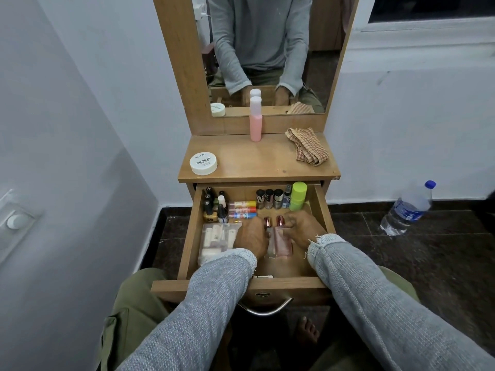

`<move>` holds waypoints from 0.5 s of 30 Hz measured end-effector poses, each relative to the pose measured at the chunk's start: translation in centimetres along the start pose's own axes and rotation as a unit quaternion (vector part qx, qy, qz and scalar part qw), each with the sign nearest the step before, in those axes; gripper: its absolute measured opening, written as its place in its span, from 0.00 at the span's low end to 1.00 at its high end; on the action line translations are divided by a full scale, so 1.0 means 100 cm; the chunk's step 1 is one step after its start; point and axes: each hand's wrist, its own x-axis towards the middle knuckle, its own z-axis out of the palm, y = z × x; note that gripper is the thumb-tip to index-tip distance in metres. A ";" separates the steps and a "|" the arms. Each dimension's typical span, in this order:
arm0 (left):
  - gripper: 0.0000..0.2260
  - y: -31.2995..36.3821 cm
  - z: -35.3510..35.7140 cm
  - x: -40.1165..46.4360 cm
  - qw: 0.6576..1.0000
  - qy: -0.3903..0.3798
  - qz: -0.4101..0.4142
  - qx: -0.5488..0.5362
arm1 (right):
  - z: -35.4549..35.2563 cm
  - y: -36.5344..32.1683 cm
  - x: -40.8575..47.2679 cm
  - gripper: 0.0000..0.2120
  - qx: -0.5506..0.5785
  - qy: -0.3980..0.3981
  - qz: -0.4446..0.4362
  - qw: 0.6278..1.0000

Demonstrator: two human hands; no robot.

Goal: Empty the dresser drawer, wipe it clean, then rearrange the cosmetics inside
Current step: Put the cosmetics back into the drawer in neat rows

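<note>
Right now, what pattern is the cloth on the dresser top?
The cloth is checked, tan-brown and cream; head view shows it best.

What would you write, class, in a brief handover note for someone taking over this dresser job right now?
Left hand and right hand: both in the open drawer, each on a rose-capped bottle; the two bottles lie side by side.
In drawer: polish bottles, green bottle, lip balms, pouch.
On top: pink bottle, remover tub, cloth.
Done: drawer mostly arranged, apparently.
Left: settle the two bottles; perhaps return the top items, close the drawer.
</note>
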 end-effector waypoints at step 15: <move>0.29 -0.019 -0.007 -0.017 0.967 -0.027 0.180 0.177 | 0.023 0.018 0.003 0.30 -0.292 -0.092 -0.029 0.952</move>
